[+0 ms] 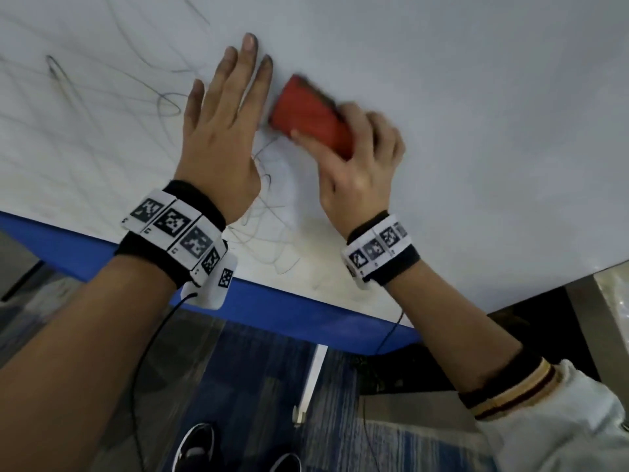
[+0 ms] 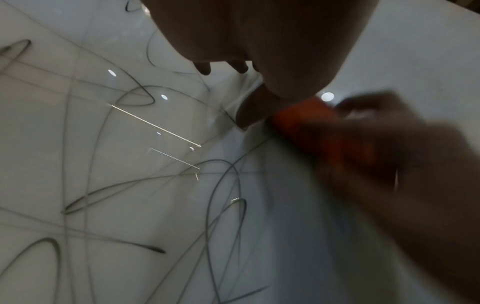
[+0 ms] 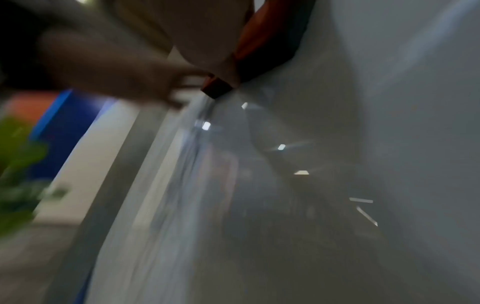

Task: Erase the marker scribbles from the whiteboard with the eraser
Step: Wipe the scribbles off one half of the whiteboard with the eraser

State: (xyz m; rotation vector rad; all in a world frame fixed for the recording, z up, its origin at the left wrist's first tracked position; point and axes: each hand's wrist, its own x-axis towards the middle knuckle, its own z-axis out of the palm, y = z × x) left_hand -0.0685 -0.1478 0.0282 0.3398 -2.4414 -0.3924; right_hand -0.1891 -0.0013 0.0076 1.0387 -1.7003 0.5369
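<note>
The whiteboard [image 1: 476, 97] fills the head view, with thin dark marker scribbles [image 1: 269, 229] across its left and lower middle. My left hand [image 1: 224, 107] lies flat on the board with fingers straight. Just to its right, my right hand [image 1: 357, 155] grips a red eraser [image 1: 311, 117] with a dark felt side against the board, blurred by motion. In the left wrist view the scribbles [image 2: 221, 185] spread over the glossy whiteboard [image 2: 52, 144], and the eraser [image 2: 319, 131] shows beside my palm. The right wrist view shows the eraser [image 3: 257, 35] on the whiteboard [image 3: 389, 102], blurred.
The board's blue lower frame [image 1: 296, 311] runs diagonally below my wrists. Under it lie blue patterned carpet [image 1: 238, 386], my black shoes [image 1: 194, 447] and sensor cables. A metal post [image 1: 592, 325] stands at the lower right. The board's right part carries no marks.
</note>
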